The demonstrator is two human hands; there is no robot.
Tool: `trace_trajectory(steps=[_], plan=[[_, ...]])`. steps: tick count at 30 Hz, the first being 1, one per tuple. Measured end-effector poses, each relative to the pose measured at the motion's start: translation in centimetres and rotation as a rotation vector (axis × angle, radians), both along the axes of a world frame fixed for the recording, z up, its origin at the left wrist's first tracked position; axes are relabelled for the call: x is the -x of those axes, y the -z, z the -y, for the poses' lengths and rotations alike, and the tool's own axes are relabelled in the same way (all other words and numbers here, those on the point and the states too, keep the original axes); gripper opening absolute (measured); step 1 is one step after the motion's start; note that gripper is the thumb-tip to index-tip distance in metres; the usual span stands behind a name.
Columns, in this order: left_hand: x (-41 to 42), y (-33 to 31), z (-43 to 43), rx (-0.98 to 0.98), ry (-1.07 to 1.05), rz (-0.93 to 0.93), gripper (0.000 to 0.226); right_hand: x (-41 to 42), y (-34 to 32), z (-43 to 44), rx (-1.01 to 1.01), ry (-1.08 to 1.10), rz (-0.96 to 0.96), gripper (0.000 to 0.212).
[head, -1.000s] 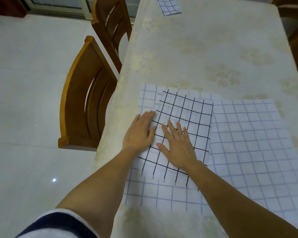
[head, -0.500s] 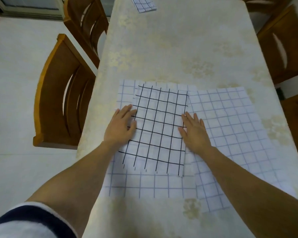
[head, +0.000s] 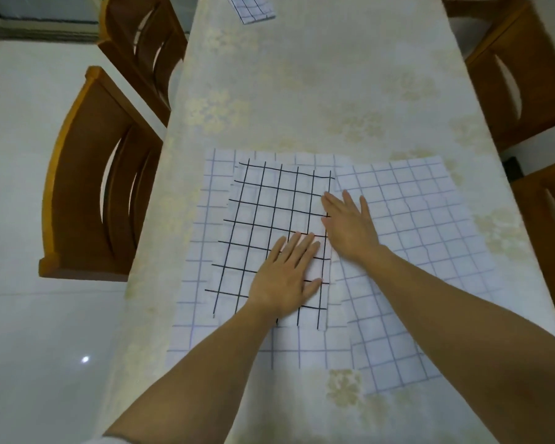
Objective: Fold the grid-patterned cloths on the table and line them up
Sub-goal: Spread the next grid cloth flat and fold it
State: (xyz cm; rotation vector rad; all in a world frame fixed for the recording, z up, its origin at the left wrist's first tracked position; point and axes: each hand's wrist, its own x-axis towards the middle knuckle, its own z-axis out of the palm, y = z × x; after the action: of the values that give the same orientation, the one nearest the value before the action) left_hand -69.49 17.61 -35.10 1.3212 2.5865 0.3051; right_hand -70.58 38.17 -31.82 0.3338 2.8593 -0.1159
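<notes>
Left hand (head: 282,277) slid right on black-grid cloth (head: 269,213), right hand (head: 350,225) beside, both flat; I count four cloths (head: 430,219), chairs (head: 87,187) flanking.

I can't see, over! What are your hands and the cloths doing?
Hands flat: left hand on black-grid cloth, right hand at its right edge. It lies folded atop spread pale-grid cloths. Far end: small folded cloth.
</notes>
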Motion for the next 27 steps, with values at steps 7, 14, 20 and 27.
trace_trajectory(steps=[7, 14, 20, 27], plan=[[0.4, -0.5, 0.0, 0.074, 0.03, 0.02, 0.079, 3.6, 0.2, -3.2, -0.083, 0.022, 0.076, 0.059], [0.2, -1.6, -0.4, 0.144, 0.028, 0.028, 0.082, 4.4, -2.0, -2.6, -0.053, 0.037, 0.116, 0.062], [0.0, -3.5, -0.8, 0.083, -0.025, 0.097, 0.064, -4.2, -3.8, 3.3, 0.329, 0.558, -0.102, 0.039], [1.5, -5.7, -3.6, 0.183, 0.267, -0.136, 0.049, -8.9, -2.4, 8.3, 0.414, 0.624, 0.033, 0.033]])
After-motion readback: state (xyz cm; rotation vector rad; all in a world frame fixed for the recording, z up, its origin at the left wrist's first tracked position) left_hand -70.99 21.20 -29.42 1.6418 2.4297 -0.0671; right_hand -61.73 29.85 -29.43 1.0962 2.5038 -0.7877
